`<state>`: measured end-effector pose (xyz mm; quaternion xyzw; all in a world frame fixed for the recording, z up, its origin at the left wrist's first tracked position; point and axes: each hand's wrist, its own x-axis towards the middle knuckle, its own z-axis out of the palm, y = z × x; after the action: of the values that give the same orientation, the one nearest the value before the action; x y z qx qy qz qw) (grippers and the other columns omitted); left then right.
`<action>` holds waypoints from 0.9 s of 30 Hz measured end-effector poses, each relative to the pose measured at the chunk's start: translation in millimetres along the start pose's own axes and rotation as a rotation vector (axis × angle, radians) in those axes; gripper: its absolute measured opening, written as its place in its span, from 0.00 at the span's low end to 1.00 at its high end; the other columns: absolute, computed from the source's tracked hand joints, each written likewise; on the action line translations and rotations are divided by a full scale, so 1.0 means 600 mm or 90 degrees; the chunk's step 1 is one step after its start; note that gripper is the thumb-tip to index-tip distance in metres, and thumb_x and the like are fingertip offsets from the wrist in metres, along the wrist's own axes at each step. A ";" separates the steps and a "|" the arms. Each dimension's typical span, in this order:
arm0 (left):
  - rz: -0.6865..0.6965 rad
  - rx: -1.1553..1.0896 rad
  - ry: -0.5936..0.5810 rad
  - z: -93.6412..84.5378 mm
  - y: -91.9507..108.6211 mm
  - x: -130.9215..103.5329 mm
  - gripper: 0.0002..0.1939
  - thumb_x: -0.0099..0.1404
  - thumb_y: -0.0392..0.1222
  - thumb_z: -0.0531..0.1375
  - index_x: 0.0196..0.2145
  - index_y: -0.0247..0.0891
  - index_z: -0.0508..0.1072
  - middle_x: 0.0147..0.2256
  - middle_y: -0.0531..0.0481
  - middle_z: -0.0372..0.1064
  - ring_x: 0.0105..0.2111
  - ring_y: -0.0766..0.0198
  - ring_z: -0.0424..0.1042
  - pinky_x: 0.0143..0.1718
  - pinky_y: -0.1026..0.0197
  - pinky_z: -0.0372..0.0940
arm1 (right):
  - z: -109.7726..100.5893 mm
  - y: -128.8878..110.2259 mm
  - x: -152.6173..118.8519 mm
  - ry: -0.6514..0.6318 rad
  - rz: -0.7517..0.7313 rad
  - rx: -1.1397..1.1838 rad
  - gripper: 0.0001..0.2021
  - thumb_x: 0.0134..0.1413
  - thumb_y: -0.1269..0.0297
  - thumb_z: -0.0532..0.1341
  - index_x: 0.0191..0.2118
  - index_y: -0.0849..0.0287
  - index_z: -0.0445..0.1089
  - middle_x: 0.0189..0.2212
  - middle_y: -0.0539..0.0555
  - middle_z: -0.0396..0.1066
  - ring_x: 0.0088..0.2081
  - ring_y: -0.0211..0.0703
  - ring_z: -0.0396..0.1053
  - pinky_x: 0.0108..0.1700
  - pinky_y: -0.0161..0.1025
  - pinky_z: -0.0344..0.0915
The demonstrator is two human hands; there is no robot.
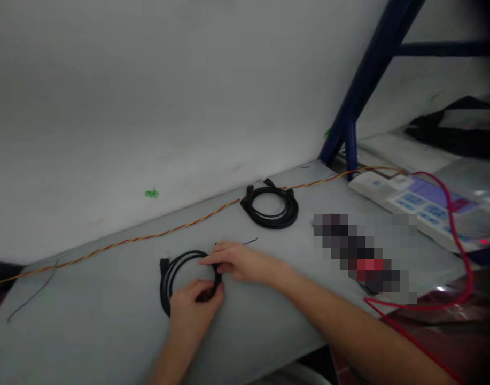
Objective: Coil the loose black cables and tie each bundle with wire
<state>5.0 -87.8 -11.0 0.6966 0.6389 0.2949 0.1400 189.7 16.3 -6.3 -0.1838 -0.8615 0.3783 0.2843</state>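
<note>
A coiled black cable (pixel 163 283) with a dark connector at its upper left lies on the grey table. My left hand (pixel 196 305) grips the lower right side of this coil between thumb and fingers. On the coil's right side, just above, my right hand (pixel 236 262) pinches the cable. A thin dark tie (pixel 250 242) sticks out beyond the right hand's knuckles. Farther back, a second black cable coil (pixel 271 219) with its connectors rests on the table, touched by neither hand.
A twisted red and yellow wire (pixel 148 237) runs along the table's back edge. Another thin tie (pixel 34 294) lies at the left. At the right are a white device with buttons (pixel 413 206), a red cable (pixel 453 214), a blurred-out item and a blue metal frame (pixel 365 80).
</note>
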 end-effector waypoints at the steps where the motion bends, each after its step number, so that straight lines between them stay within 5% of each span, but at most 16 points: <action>1: -0.003 -0.001 0.009 0.001 0.001 -0.001 0.09 0.62 0.45 0.65 0.28 0.41 0.83 0.23 0.53 0.76 0.21 0.63 0.73 0.26 0.62 0.67 | -0.006 -0.005 -0.002 0.021 0.008 0.003 0.25 0.61 0.80 0.64 0.62 0.57 0.73 0.49 0.57 0.76 0.54 0.46 0.70 0.59 0.42 0.65; 5: -0.021 -0.018 0.021 0.000 0.005 -0.004 0.09 0.62 0.45 0.66 0.28 0.40 0.83 0.23 0.53 0.76 0.21 0.63 0.73 0.25 0.62 0.67 | -0.057 -0.017 -0.025 0.114 0.094 -0.067 0.15 0.64 0.70 0.66 0.55 0.57 0.77 0.51 0.57 0.74 0.53 0.46 0.71 0.60 0.42 0.65; 8: -0.026 -0.048 0.033 0.000 0.006 -0.007 0.08 0.61 0.45 0.66 0.28 0.40 0.82 0.22 0.53 0.75 0.21 0.63 0.72 0.24 0.62 0.67 | -0.101 -0.009 -0.058 0.071 0.251 -0.229 0.11 0.62 0.71 0.67 0.49 0.57 0.80 0.48 0.57 0.74 0.52 0.50 0.70 0.59 0.45 0.64; 12: -0.009 -0.076 0.065 0.001 0.006 -0.009 0.08 0.61 0.44 0.67 0.26 0.40 0.81 0.21 0.54 0.73 0.20 0.64 0.71 0.24 0.63 0.66 | -0.123 0.007 -0.086 0.026 0.336 -0.289 0.07 0.58 0.73 0.68 0.41 0.59 0.80 0.43 0.58 0.73 0.49 0.53 0.71 0.54 0.44 0.64; 19: -0.002 -0.104 0.085 0.000 0.009 -0.013 0.08 0.61 0.44 0.67 0.26 0.40 0.81 0.21 0.55 0.72 0.20 0.65 0.70 0.23 0.64 0.65 | -0.098 -0.004 -0.067 -0.016 0.337 -0.303 0.07 0.59 0.78 0.63 0.37 0.61 0.77 0.40 0.57 0.72 0.45 0.47 0.69 0.49 0.39 0.62; 27: -0.018 -0.104 0.068 -0.004 0.017 -0.015 0.09 0.63 0.44 0.65 0.26 0.41 0.81 0.22 0.54 0.72 0.21 0.66 0.70 0.24 0.64 0.66 | -0.008 -0.047 -0.035 -0.036 0.216 -0.191 0.07 0.60 0.75 0.65 0.42 0.58 0.71 0.39 0.53 0.74 0.42 0.46 0.70 0.45 0.39 0.62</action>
<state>11.6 -98.4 -5.1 0.6572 0.6289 0.3808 0.1661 206.0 -10.7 10.0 -0.3554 -0.8726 0.2930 0.1621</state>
